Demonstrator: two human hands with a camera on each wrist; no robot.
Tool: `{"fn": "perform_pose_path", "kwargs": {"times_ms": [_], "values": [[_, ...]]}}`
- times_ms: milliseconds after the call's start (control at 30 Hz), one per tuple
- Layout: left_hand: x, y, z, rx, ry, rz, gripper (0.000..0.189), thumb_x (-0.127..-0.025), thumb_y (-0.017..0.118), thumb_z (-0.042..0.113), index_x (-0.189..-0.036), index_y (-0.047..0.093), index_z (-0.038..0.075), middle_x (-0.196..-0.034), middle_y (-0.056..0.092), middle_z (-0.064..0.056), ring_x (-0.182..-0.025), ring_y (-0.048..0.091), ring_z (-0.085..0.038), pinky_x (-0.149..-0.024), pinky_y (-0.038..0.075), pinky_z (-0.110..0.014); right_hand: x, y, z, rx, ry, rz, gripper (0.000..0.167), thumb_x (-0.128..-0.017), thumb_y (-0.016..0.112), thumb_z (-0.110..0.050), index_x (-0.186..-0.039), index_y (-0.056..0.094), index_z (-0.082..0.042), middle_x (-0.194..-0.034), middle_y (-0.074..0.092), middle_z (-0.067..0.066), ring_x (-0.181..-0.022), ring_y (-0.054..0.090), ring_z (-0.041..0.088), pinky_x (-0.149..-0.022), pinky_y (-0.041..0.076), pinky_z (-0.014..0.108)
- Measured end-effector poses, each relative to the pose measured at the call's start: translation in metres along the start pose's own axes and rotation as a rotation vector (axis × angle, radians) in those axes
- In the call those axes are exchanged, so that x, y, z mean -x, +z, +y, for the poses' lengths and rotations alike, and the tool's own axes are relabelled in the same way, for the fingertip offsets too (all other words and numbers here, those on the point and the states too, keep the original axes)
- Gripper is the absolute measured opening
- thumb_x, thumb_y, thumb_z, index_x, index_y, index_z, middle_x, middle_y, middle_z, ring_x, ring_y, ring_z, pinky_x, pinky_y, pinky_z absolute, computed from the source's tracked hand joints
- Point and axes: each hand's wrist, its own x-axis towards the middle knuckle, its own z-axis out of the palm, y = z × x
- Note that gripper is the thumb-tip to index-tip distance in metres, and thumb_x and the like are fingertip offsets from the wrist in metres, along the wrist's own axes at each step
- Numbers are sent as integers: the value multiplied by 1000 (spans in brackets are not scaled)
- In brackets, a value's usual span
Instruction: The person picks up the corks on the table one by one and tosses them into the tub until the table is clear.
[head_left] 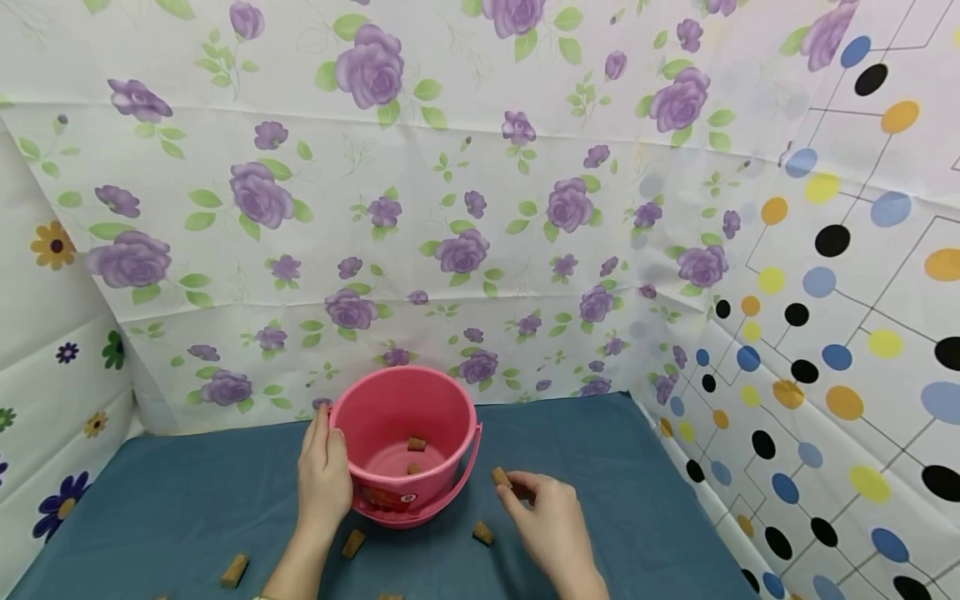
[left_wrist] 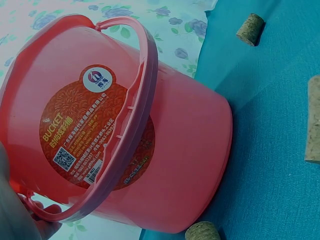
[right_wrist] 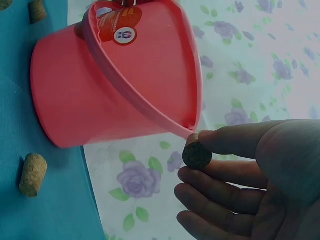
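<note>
A pink bucket (head_left: pixel 408 500) stands on the blue cloth, its mouth tipped toward me, with a cork (head_left: pixel 416 444) and part of another showing inside. My left hand (head_left: pixel 324 471) holds the bucket by its left side, fingers along the outer wall near the rim. To the right of the bucket, my right hand (head_left: pixel 551 521) pinches a cork (right_wrist: pixel 197 152) between thumb and forefinger; in the right wrist view the other fingers extend below it. The bucket's handle (left_wrist: pixel 142 95) hangs down over the front, across a round red label (left_wrist: pixel 75 125).
More corks lie on the cloth (head_left: pixel 637 500): one cork (head_left: pixel 482 533) near my right hand, another cork (head_left: pixel 355 543) before the bucket, and a cork (head_left: pixel 234 570) farther left. Behind rises a flowered sheet (head_left: pixel 450 208), and a dotted sheet (head_left: pixel 825 400) hangs at the right.
</note>
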Motion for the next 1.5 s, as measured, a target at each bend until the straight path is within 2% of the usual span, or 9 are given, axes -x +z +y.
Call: {"fn": "perform_pose_path", "kwargs": {"times_ms": [367, 667, 1033, 1133, 1300, 1500], "values": [[1, 0, 1, 3, 2, -5, 60, -117, 35, 24, -171, 19, 4, -176, 17, -21, -160, 17, -45, -123, 22, -69, -1, 1, -7, -20, -1, 1, 20, -98, 81, -34, -111, 85, -18, -95, 77, -9, -87, 71, 10, -74, 61, 34], [2, 0, 2, 2, -1, -2, 59, -117, 34, 24, -171, 19, 4, -176, 16, -22, -160, 17, -46, -123, 22, -70, -2, -1, -11, -34, -40, 9, 24, -98, 81, -37, -112, 85, -18, -97, 78, -8, -88, 72, 10, -74, 61, 33], [1, 0, 2, -3, 3, 1, 59, -117, 34, 24, -171, 20, 3, -176, 17, -22, -160, 18, -46, -123, 23, -70, -7, -4, -21, -31, -93, 39, 24, -99, 80, -36, -114, 85, -18, -98, 78, -7, -90, 73, 11, -78, 63, 38], [1, -1, 2, -6, -2, -1, 60, -117, 34, 25, -171, 20, 4, -176, 17, -22, -160, 17, -47, -122, 23, -70, -8, -4, -22, -35, -104, 39, 26, -99, 80, -36, -115, 84, -16, -99, 78, -5, -92, 74, 15, -79, 63, 39], [1, -1, 0, -12, -5, -2, 60, -117, 34, 24, -171, 20, 4, -176, 17, -22, -160, 18, -47, -122, 23, -70, -9, -5, -25, -54, -108, 44, 24, -99, 80, -33, -115, 84, -16, -101, 78, -4, -93, 74, 15, -80, 64, 41], [1, -1, 1, -9, -2, -2, 60, -117, 34, 25, -171, 20, 4, -176, 17, -22, -160, 17, -46, -123, 22, -70, -15, -7, -33, -45, -145, 71, 19, -98, 81, -28, -113, 85, -17, -99, 78, -5, -92, 75, 16, -78, 63, 37]]}}
